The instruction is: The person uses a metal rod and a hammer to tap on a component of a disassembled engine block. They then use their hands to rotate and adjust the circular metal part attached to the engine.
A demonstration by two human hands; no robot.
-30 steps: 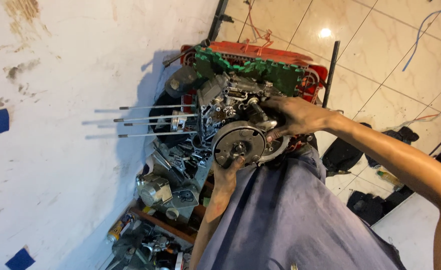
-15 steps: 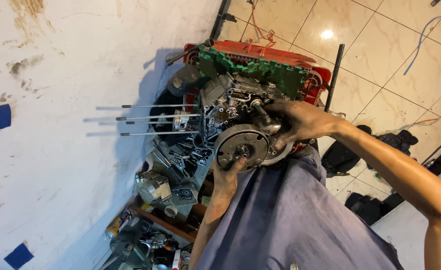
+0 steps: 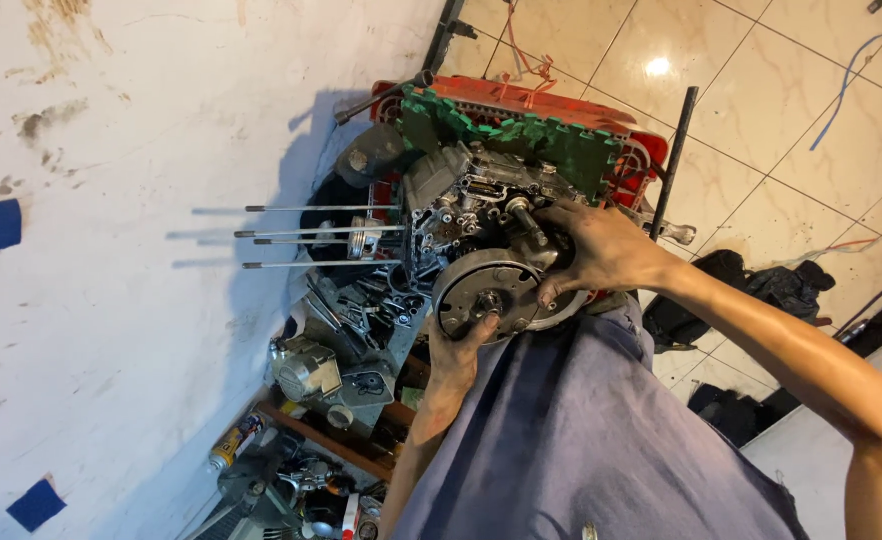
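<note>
A grey engine block (image 3: pixel 461 215) with several long studs (image 3: pixel 311 235) pointing left rests on a green mat (image 3: pixel 521 135) over a red stand. A round metal flywheel (image 3: pixel 486 290) sits on its near side. My right hand (image 3: pixel 596 250) grips the flywheel's right rim, fingers wrapped over the edge. My left hand (image 3: pixel 458 352) reaches up from below, its fingers pressing on the flywheel's lower edge near the hub. My blue-grey clothing (image 3: pixel 581 440) hides the part of the stand below.
A white stained wall (image 3: pixel 111 300) with blue tape patches fills the left. Loose engine parts, a cylinder (image 3: pixel 306 368) and a spray can (image 3: pixel 231 445) lie on a wooden shelf below. A black bar (image 3: pixel 673 160) stands right of the stand. Tiled floor (image 3: pixel 781 130) holds dark rags and cables.
My right hand has shifted slightly down along the flywheel's rim. My left hand has stayed under the flywheel. The view has moved a little.
</note>
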